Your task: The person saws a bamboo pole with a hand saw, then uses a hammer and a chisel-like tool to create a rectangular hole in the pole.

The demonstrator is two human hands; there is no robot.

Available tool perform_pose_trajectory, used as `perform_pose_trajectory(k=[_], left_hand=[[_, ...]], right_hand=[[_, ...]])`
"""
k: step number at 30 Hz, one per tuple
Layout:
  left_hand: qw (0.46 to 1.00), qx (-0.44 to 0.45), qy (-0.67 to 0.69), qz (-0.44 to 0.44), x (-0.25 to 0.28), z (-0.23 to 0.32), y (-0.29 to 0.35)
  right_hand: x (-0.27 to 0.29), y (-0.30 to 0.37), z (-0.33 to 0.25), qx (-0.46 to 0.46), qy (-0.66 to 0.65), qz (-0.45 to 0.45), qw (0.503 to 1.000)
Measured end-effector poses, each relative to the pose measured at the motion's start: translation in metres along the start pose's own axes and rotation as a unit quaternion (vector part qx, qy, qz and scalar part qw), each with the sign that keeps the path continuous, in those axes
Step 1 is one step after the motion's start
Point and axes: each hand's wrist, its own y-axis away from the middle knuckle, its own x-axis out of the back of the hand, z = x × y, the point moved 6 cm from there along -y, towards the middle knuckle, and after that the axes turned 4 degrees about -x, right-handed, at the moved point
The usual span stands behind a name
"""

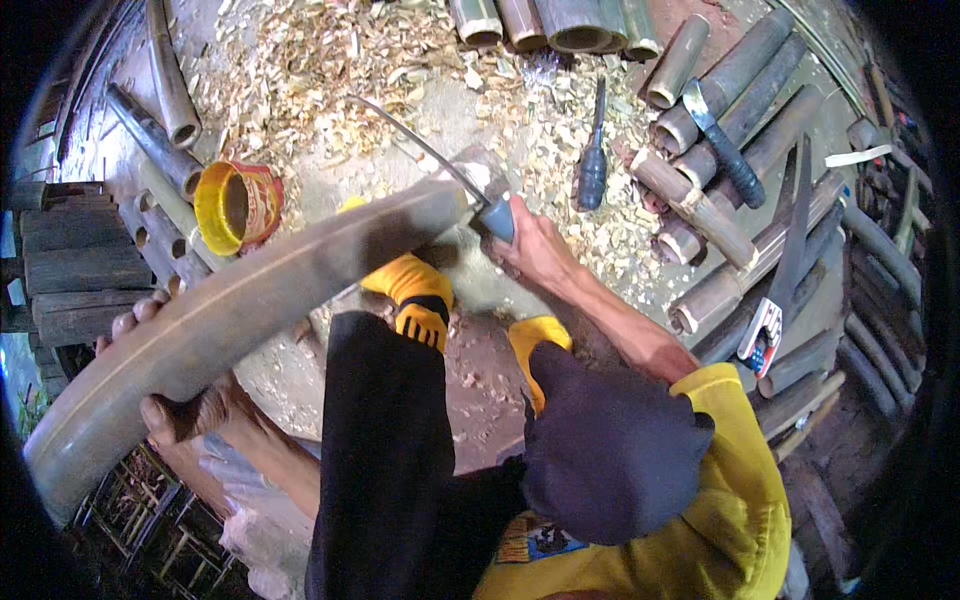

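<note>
Chip-strewn floor [330, 60], bamboo pole [230, 310] across my lap.
Left hand [165, 400] grips pole; right hand [535, 250] fingers wrap saw [440, 160] handle; keep strokes square.

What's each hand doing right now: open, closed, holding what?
Left hand: closed around the bamboo pole, gripping it from underneath.
Right hand: closed on the handle of a curved blade set against the pole's far end.

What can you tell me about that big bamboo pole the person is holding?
The bamboo pole is thick, smooth and grey-brown, with a pale line along it. It slants from lower left up to the centre. The left hand grips it from beneath near the lower end; the right hand holds a blue-handled curved blade against its upper end.
</note>
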Motion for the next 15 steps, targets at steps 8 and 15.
perform_pose_trajectory(k=[8, 15], left_hand=[[0.977, 0.060, 0.114, -0.172, 0.002, 0.005, 0.002], [0.971, 0.106, -0.032, 0.210, 0.016, -0.005, 0.004]], right_hand=[[0.036, 0.036, -0.073, 0.131, -0.121, 0.172, 0.969], [0.006, 0.015, -0.015, -0.089, 0.012, -0.039, 0.995]])
